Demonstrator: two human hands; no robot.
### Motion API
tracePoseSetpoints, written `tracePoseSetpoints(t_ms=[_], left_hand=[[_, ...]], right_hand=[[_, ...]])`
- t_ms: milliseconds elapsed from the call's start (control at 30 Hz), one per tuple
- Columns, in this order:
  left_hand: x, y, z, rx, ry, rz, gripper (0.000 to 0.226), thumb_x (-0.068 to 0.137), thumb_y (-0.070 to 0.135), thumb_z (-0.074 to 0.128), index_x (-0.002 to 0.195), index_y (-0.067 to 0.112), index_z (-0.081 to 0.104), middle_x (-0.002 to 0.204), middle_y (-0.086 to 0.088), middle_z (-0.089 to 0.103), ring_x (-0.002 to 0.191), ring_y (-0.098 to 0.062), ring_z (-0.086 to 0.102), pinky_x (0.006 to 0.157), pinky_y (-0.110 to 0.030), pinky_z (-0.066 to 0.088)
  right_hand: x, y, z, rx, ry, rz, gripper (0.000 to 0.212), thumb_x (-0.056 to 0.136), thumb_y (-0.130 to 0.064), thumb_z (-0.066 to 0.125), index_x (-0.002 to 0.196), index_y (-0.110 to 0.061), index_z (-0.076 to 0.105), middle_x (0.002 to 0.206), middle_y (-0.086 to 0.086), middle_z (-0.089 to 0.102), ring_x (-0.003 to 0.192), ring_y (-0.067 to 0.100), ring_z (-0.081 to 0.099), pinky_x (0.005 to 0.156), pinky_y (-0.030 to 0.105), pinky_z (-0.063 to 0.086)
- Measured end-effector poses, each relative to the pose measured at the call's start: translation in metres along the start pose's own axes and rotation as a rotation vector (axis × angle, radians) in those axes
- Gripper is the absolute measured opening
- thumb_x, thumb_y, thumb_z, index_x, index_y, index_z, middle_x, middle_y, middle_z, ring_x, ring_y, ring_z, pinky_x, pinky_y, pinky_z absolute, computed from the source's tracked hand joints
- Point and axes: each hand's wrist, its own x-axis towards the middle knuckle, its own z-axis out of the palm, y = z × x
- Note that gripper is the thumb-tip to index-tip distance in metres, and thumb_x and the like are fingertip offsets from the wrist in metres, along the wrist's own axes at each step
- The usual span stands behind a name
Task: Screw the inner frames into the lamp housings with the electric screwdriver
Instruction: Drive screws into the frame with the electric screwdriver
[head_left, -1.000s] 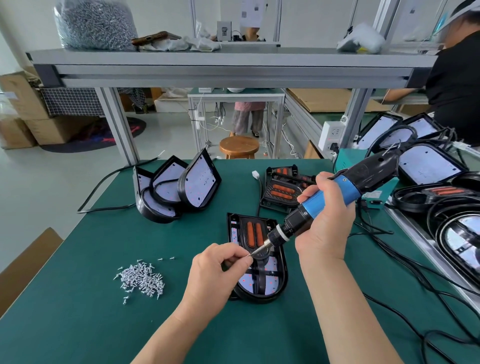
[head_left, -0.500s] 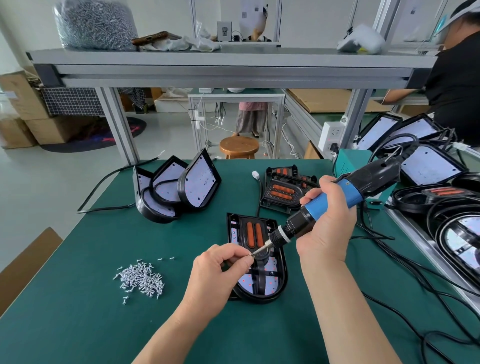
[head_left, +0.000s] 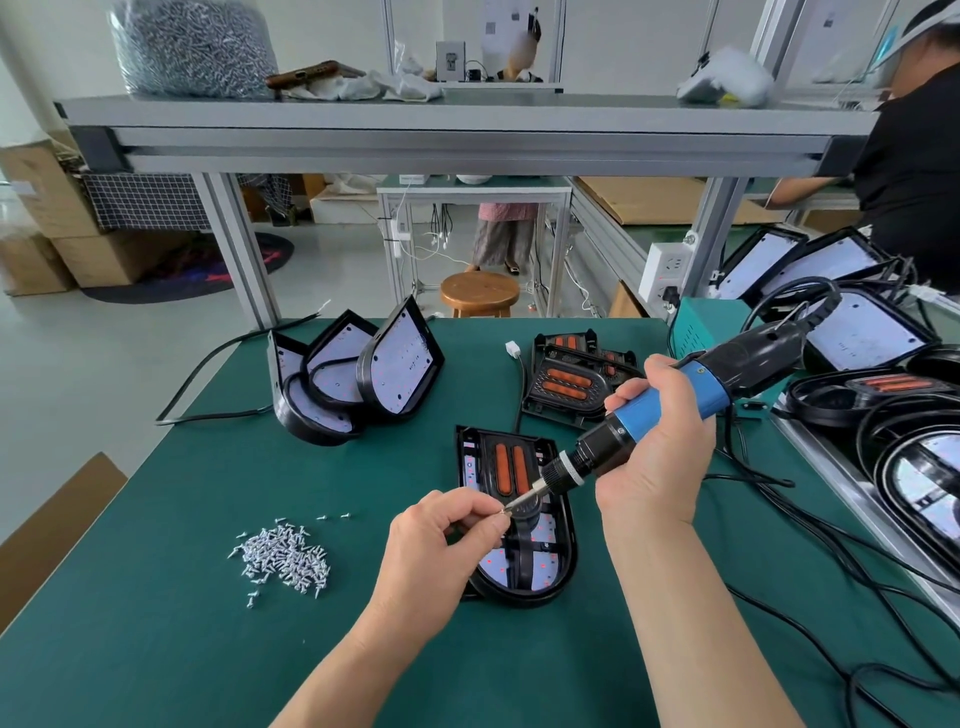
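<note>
Left hand (head_left: 441, 540) is pinching a tiny silver screw (head_left: 504, 512) between thumb and forefinger, holding it at the bit tip above the near lamp housing. Far left on the green desk (head_left: 208, 649), a loose pile of small silver screws (head_left: 283, 558) is lying well apart from that hand. Behind the pile, three black D-shaped housings with white boards (head_left: 358, 379) are leaning against one another on edge. In the middle, the black lamp housing (head_left: 550, 571) is lying flat, with a black inner frame with two orange strips (head_left: 511, 462) sitting inside it. Further right, the right hand (head_left: 654, 457) is gripping the blue-and-black electric screwdriver (head_left: 670, 405), fingers curled round its blue barrel and the bit slanting down to the left. Behind the tool, spare black inner frames (head_left: 566, 384) are lying stacked. Black cables (head_left: 831, 545) are trailing over the desk's right side.
</note>
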Motion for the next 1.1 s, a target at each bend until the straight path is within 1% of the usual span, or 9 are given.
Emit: tracePoseSetpoints(t_ms=[100,267,400,567,700,767,833,900,1100], left_hand=[[-0.003,0.0,0.003,0.144,0.117,0.163,0.024,0.088,0.016,0.076,0.08,0.038,0.073,0.08,0.009,0.063,0.077,-0.012,0.062,0.072,-0.014,0.045],[-0.003,-0.005,0.007,0.417,0.304,0.546,0.017,0.092,0.022,0.062,0.081,0.015,0.073,0.065,0.01,0.054,0.073,-0.015,0.049,0.071,-0.03,0.042],[-0.002,-0.01,0.009,0.467,0.301,0.577,0.023,0.094,0.022,0.059,0.081,0.01,0.073,0.065,0.007,0.058,0.069,-0.02,0.051,0.068,-0.039,0.044],[0.003,-0.01,0.005,0.494,0.288,0.54,0.004,0.084,0.017,0.073,0.084,0.013,0.075,0.068,0.012,0.061,0.071,-0.018,0.053,0.073,-0.036,0.042],[0.006,-0.011,-0.007,0.437,0.264,0.438,0.027,0.081,0.019,0.066,0.107,0.023,0.072,0.086,0.018,0.061,0.084,-0.012,0.054,0.084,-0.025,0.043],[0.014,-0.01,-0.014,0.207,0.281,0.189,0.032,0.076,0.024,0.057,0.107,0.032,0.065,0.094,0.018,0.057,0.087,-0.007,0.054,0.081,-0.017,0.042],[0.032,-0.009,-0.017,-0.019,0.214,-0.171,0.029,0.075,0.038,0.058,0.103,0.031,0.061,0.096,0.011,0.06,0.083,-0.008,0.058,0.073,-0.025,0.043],[0.049,-0.01,-0.013,-0.018,0.042,-0.388,0.038,0.079,0.055,0.063,0.101,0.024,0.061,0.094,0.0,0.067,0.078,-0.016,0.061,0.068,-0.032,0.043],[0.066,-0.019,0.002,0.201,-0.108,-0.422,0.062,0.054,0.076,0.061,0.076,0.018,0.061,0.079,0.002,0.068,0.077,-0.021,0.063,0.072,-0.034,0.047]], right_hand=[[0.001,0.002,0.001,-0.025,0.052,0.023,0.011,0.086,-0.016,0.07,0.091,-0.02,0.06,0.065,-0.003,0.059,0.057,0.013,0.058,0.059,0.022,0.053],[0.003,0.006,0.001,-0.041,0.185,0.094,0.016,0.088,-0.02,0.071,0.101,-0.021,0.061,0.063,-0.004,0.062,0.059,0.012,0.061,0.067,0.027,0.053],[0.002,0.009,0.001,-0.053,0.184,0.054,0.014,0.088,-0.018,0.071,0.098,-0.021,0.062,0.067,-0.003,0.061,0.064,0.015,0.06,0.064,0.024,0.053],[0.0,0.007,0.004,-0.037,0.132,0.028,0.013,0.087,-0.015,0.071,0.095,-0.019,0.062,0.074,0.002,0.059,0.067,0.017,0.059,0.062,0.024,0.053],[0.001,0.006,0.007,-0.036,0.062,-0.023,0.018,0.081,-0.016,0.071,0.096,-0.016,0.061,0.077,0.005,0.057,0.061,0.016,0.057,0.057,0.023,0.053],[0.003,0.007,0.009,-0.067,0.008,-0.056,0.02,0.078,-0.016,0.07,0.096,-0.013,0.06,0.075,0.005,0.057,0.059,0.017,0.056,0.056,0.024,0.052],[0.002,0.011,0.011,-0.092,-0.057,-0.09,0.021,0.08,-0.012,0.07,0.097,-0.01,0.058,0.071,0.002,0.057,0.056,0.015,0.055,0.055,0.026,0.051],[-0.002,0.018,0.015,-0.121,-0.128,-0.114,0.022,0.079,-0.009,0.069,0.098,-0.009,0.057,0.068,0.0,0.056,0.053,0.014,0.053,0.054,0.026,0.05],[-0.012,0.037,0.025,-0.21,-0.297,-0.124,0.017,0.079,-0.009,0.068,0.092,-0.014,0.058,0.056,-0.005,0.055,0.047,0.013,0.052,0.053,0.024,0.047]])
